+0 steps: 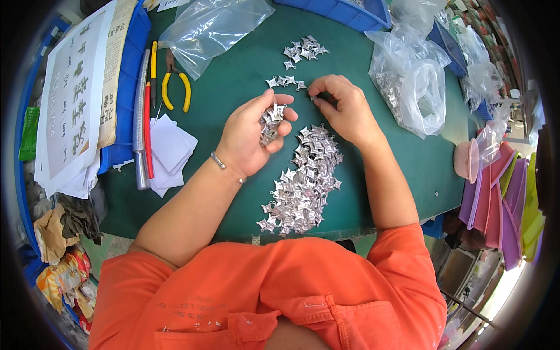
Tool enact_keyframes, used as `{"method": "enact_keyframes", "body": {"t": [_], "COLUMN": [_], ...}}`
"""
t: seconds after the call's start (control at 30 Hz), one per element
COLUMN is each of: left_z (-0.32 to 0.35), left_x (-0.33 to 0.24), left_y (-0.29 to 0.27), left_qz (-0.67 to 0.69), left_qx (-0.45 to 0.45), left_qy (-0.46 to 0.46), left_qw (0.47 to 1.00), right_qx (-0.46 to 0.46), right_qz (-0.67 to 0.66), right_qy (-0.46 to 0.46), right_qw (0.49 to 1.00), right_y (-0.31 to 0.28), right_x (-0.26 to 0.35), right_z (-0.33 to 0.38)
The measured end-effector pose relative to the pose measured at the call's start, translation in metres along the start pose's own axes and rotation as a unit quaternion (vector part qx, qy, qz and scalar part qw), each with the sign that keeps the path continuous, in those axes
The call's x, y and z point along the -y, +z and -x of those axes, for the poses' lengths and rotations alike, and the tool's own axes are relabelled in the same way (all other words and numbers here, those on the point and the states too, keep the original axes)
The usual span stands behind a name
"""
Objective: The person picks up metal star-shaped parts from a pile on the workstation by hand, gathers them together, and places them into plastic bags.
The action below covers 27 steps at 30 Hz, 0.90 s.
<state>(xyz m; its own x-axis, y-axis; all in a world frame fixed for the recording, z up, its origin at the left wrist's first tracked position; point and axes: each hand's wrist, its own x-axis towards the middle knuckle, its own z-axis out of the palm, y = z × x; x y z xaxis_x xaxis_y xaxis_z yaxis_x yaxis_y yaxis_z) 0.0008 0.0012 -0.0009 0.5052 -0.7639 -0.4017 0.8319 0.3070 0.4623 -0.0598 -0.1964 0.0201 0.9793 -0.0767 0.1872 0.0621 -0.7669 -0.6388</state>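
Silver star charms [271,119] bunched in left hand [252,135] grip; right hand [344,108] pinching one.

Yellow-handled pliers [175,87] lay on the green tabletop [233,192] beside a red rod [148,131] and a grey tube [140,122]. White paper squares [169,149] sat near them. A clear plastic bag [213,26] lay above, and blue bins [350,11] stood at the far edge.
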Motion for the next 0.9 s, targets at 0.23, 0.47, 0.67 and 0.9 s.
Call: {"method": "enact_keyframes", "body": {"t": [0.23,0.47,0.67,0.9], "left_z": [-0.001,0.000,-0.001,0.002], "left_x": [0.002,0.001,0.002,0.001], "left_y": [-0.002,-0.003,-0.001,0.003], "left_qz": [0.019,0.031,0.030,0.020], "left_qx": [0.000,0.002,-0.006,-0.017], "left_qy": [0.013,0.008,0.010,0.012], "left_qw": [1.000,0.999,0.999,1.000], "right_qx": [-0.099,-0.008,0.125,0.013], "right_qz": [-0.043,-0.051,-0.156,-0.036], "right_qy": [0.074,0.061,0.001,0.002], "right_qw": [0.991,0.997,0.980,0.999], "right_y": [-0.014,-0.003,-0.014,0.007], "right_x": [-0.017,-0.007,-0.001,0.002], "right_z": [0.004,0.008,-0.006,-0.024]}}
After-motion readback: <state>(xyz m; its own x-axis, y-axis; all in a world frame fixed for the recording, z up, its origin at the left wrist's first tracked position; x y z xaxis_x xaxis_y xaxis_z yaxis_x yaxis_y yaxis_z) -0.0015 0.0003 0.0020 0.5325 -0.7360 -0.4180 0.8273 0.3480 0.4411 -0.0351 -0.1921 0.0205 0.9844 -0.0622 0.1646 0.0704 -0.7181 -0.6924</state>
